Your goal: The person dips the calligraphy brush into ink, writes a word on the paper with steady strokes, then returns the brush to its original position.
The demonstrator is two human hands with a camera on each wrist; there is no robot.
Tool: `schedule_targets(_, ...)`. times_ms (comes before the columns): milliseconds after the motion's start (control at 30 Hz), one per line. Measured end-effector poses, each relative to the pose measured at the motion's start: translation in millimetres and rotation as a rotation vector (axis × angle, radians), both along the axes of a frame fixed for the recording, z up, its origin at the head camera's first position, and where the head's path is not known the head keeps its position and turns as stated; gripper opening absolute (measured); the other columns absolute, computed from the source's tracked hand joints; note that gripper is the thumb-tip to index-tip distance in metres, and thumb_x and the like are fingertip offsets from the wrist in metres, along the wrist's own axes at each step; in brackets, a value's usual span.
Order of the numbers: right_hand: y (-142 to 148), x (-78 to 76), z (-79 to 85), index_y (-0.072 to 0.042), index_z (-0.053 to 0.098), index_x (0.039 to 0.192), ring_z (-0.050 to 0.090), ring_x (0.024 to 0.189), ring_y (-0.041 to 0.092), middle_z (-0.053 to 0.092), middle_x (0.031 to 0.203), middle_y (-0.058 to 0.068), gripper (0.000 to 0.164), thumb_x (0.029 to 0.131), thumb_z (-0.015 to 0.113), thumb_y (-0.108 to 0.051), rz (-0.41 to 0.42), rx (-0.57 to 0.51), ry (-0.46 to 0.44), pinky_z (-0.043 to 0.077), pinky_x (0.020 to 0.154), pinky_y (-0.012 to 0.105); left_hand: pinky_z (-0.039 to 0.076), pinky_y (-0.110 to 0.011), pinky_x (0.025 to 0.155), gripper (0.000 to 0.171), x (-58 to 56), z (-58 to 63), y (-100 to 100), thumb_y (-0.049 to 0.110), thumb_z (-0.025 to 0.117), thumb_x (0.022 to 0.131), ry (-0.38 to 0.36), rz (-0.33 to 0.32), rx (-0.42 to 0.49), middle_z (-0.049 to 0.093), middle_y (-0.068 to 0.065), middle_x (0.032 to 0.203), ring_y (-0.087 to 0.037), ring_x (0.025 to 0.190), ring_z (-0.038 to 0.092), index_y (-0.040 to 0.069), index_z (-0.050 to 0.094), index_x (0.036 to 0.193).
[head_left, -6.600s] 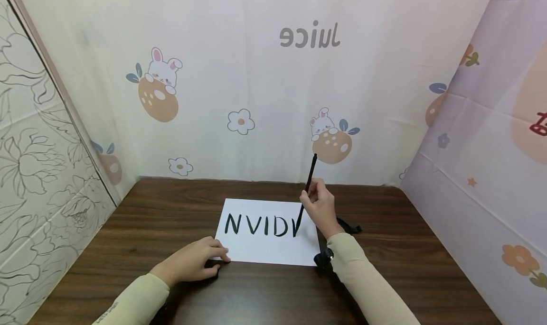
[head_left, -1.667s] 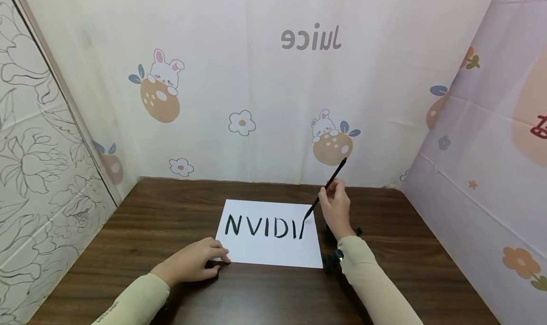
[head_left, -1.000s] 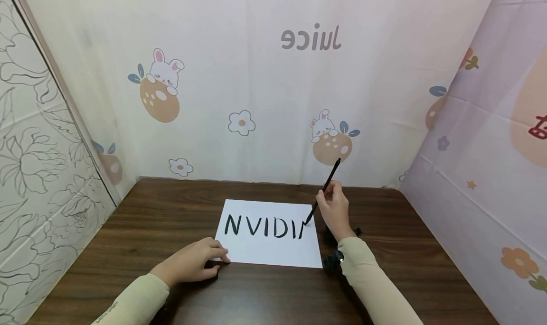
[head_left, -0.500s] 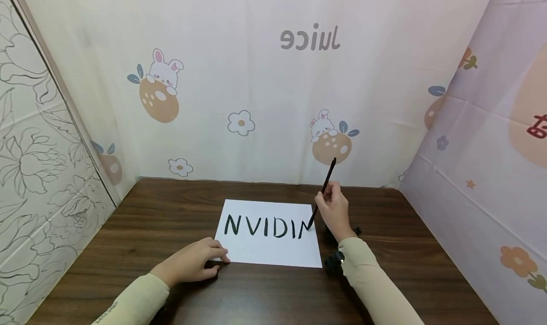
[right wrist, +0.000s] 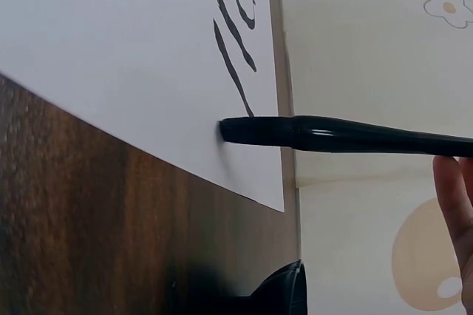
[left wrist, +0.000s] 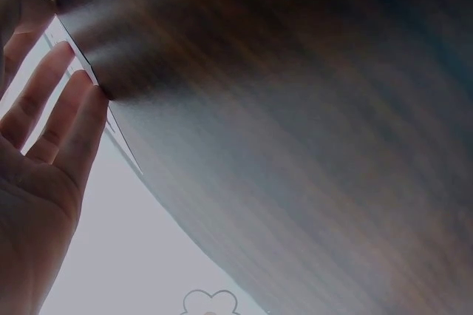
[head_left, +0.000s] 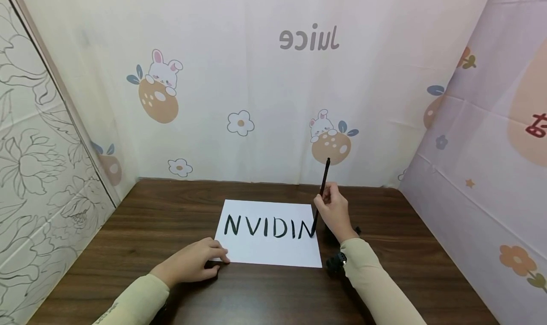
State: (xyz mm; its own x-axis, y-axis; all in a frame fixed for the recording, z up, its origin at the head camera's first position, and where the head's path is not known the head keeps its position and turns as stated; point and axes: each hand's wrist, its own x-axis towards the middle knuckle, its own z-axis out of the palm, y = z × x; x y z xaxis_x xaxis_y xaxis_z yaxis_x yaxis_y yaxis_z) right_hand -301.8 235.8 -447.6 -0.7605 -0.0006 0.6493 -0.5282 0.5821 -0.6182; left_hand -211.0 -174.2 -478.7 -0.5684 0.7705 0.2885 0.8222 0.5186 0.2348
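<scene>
A white sheet of paper (head_left: 269, 253) lies on the brown wooden table (head_left: 256, 294), bearing the black inked letters NVIDI and slanted strokes at its right. My right hand (head_left: 334, 210) pinches a slim black ink brush (head_left: 324, 178) held nearly upright, its tip on the last downward stroke near the sheet's right edge. In the right wrist view, the brush's dark tip (right wrist: 236, 130) meets the paper, and only a bit of the fingers shows. My left hand (head_left: 194, 262) rests at the sheet's lower left corner; its fingers (left wrist: 92, 126) look spread along the paper's edge.
A black wrist camera (head_left: 336, 263) sits by my right sleeve, beside the sheet. Behind the table hangs a pale curtain (head_left: 273, 88) printed with rabbits and fruit. Patterned sheets also close off the left and right sides.
First the second I was drawn, then a rising slanted stroke. Over the last second the brush tip has slid down and rightward, leaving another slanted stroke. My left hand stays put.
</scene>
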Motion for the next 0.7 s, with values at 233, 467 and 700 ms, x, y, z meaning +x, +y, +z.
schedule_targets(233,0.5,1.8,2.2,-0.01,0.053,0.105,0.051,0.07,0.017,0.053,0.082,0.001,0.018,0.09,0.06,-0.003,-0.002,0.028,-0.042,0.044,0.058,0.027,0.053,-0.033,0.086,0.023,0.3,0.3,0.1,0.008,0.072,0.085,-0.011,0.002,0.003,0.065,0.006,0.108,-0.013,0.101,0.06,0.021,0.076,0.105)
schedule_targets(467,0.7,2.5,4.4,-0.005,0.054,0.105,0.05,0.069,0.017,0.051,0.08,0.001,0.017,0.09,0.06,-0.003,0.006,0.057,-0.066,0.043,0.057,0.028,0.053,-0.032,0.085,0.023,-0.9,-1.3,-0.2,0.008,0.072,0.085,0.006,-0.005,0.008,0.064,0.007,0.107,-0.012,0.1,0.059,0.021,0.076,0.104)
schedule_targets(700,0.0,1.9,8.0,-0.007,0.053,0.103,0.049,0.067,0.017,0.051,0.078,0.001,0.016,0.09,0.06,-0.002,0.019,0.066,-0.037,0.043,0.056,0.028,0.053,-0.032,0.084,0.022,-1.3,-2.5,-0.4,0.009,0.073,0.085,0.003,-0.005,0.01,0.064,0.008,0.106,-0.011,0.099,0.059,0.021,0.076,0.104)
